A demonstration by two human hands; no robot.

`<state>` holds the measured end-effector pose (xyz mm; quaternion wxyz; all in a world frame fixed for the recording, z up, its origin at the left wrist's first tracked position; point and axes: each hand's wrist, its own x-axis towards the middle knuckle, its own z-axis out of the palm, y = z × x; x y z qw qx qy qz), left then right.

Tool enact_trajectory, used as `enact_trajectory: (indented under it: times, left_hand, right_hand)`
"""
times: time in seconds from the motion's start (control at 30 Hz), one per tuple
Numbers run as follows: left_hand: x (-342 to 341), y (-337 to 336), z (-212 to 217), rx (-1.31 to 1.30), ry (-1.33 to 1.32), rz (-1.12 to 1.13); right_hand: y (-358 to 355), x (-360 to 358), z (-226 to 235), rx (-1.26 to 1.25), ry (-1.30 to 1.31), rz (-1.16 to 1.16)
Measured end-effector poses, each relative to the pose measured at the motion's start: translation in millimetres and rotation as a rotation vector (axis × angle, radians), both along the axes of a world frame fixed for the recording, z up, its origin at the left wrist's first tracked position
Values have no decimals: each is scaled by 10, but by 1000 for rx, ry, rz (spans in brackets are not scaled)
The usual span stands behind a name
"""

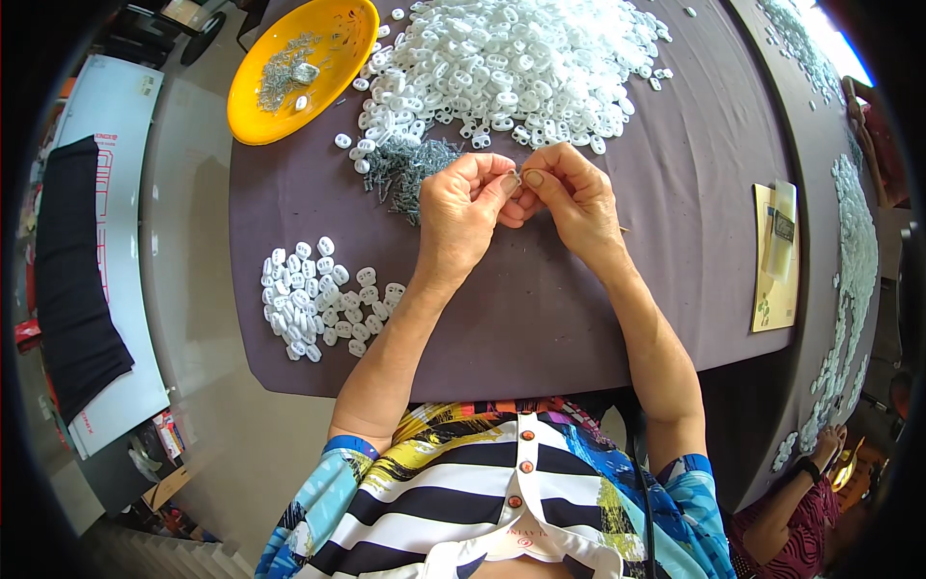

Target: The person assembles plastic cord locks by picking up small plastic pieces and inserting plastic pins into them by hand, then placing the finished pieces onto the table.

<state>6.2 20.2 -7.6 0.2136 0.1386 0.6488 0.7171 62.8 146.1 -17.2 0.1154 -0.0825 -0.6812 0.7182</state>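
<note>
My left hand [455, 214] and my right hand [581, 203] meet over the middle of the table, thumbs and fingertips pinched together. Between them shows a sliver of a small white plastic piece [517, 178]; the fingers cover most of it. Just beyond the left hand lies a heap of grey screws [400, 172]. A large mound of white oval two-hole plastic pieces [511, 68] spreads past both hands. Left of my left forearm is a smaller group of white oval pieces [307, 301], many showing a closed face.
A yellow plate [333, 87] with small metal parts stands at the far left. On the right lie a tan notepad [772, 261] and a clear roll. Another table [820, 193] bears strings of white pieces, with another person's hand [828, 446] at its near end.
</note>
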Motion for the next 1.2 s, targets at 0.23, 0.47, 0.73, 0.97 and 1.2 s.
enact_trajectory:
  times: [0.23,0.47,0.73,0.97,1.2]
  left_hand:
    - [16,-11,-15,-13,25,5]
    - [22,-11,-36,-54,36,-28]
    - [49,22,-48,-76,84,-23]
    - [55,30,-91,-26,103,44]
    - [-1,-23,-80,100,-54,77]
  right_hand:
    - [-8,4,5,88,-33,10]
    - [-8,0,-3,190,26,14]
    - [21,-7,-9,97,-3,53]
    - [-63,9,-27,-53,-12,-53]
    - [-2,-39,115,25,21,-51]
